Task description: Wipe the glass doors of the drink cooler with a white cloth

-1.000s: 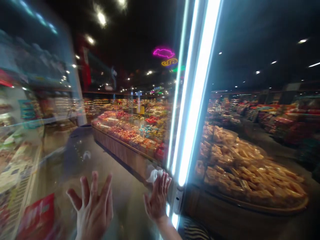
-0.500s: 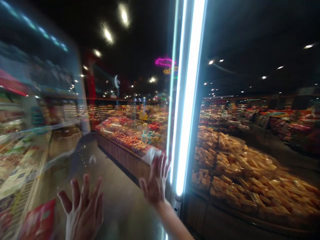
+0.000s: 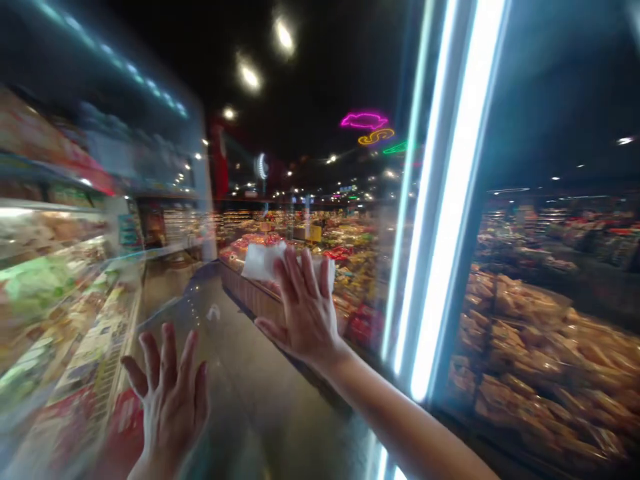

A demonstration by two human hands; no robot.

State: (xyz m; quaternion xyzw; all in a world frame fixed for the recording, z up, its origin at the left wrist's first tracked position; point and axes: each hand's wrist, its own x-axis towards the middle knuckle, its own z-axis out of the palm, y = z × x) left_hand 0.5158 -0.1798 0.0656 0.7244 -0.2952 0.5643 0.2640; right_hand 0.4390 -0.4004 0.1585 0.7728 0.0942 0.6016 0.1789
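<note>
My right hand [image 3: 307, 313] lies flat on a white cloth [image 3: 263, 261], pressing it against what looks like a clear glass pane. Its fingers point up, and the cloth shows on both sides of them. At the lower left my left hand [image 3: 170, 400] is raised with its fingers spread and nothing in it. Whether its palm touches the glass I cannot tell. A bright vertical light strip [image 3: 457, 200] runs just right of my right hand.
Shelves of packaged goods [image 3: 65, 320] stand at left, blurred. Beyond the pane are a wood-sided display [image 3: 250, 288] and grey floor [image 3: 240, 393]. Wrapped food [image 3: 540, 347] is heaped at right. Neon shapes [image 3: 364, 120] glow above.
My right hand and the white cloth have moved left and up, away from the light strip. My left hand stays nearly in place. The view has turned left.
</note>
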